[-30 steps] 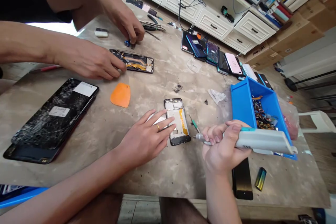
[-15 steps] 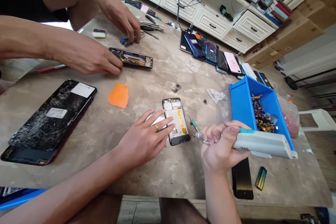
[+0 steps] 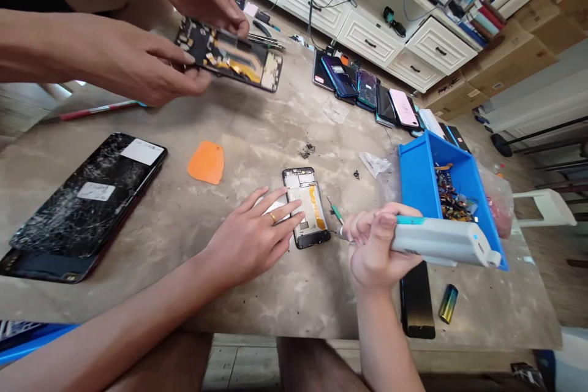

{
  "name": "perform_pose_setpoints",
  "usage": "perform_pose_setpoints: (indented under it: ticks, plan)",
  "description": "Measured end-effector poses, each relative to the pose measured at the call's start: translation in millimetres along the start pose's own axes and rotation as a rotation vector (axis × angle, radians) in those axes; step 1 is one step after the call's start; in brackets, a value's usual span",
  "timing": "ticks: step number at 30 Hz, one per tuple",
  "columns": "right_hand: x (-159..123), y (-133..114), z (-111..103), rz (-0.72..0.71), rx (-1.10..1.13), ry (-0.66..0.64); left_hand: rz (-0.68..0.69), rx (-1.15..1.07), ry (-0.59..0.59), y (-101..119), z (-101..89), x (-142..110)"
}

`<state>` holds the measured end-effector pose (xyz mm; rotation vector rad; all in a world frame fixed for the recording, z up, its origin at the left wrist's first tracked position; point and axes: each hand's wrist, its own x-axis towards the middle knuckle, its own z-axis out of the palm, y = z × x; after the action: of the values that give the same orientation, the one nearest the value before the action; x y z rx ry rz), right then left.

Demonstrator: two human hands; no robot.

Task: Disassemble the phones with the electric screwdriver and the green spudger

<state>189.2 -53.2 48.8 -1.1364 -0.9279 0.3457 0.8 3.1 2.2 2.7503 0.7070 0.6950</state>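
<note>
On the tabletop [image 3: 257, 147], your left hand [image 3: 252, 234] rests spread fingers on an opened phone [image 3: 313, 237]; your right hand [image 3: 380, 251] clasps a grey tool [image 3: 436, 241].

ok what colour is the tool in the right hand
The tool is light grey with a teal strip, best seen in the head view.

place: phone-repair workshop | opened phone [image 3: 313, 207] | blue parts bin [image 3: 416, 180] | lined-up phones [image 3: 367, 89]

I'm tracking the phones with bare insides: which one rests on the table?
The phone under the person's left hand; the other such phone is held up in a co-worker's hands.
</note>
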Motion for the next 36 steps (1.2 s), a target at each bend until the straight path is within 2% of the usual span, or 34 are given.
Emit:
perform_pose_setpoints:
  ticks: [6, 10, 30, 36]
  plan:
    - [-7, -5, 2, -0.054, 0.001, 0.120, 0.001, 0.026, -0.003, 2, -0.9, -1]
    - [-10, -13, -2, -0.022, -0.013, 0.203, -0.005, 0.017, 0.001, 3, -0.8, -2]
    - [-8, -10, -6, 0.035, 0.000, 0.238, -0.002, 0.010, -0.008, 2, -0.9, 0]
    - [-9, -11, -6, -0.003, -0.001, 0.209, -0.001, 0.010, -0.007, 2, -0.5, -1]
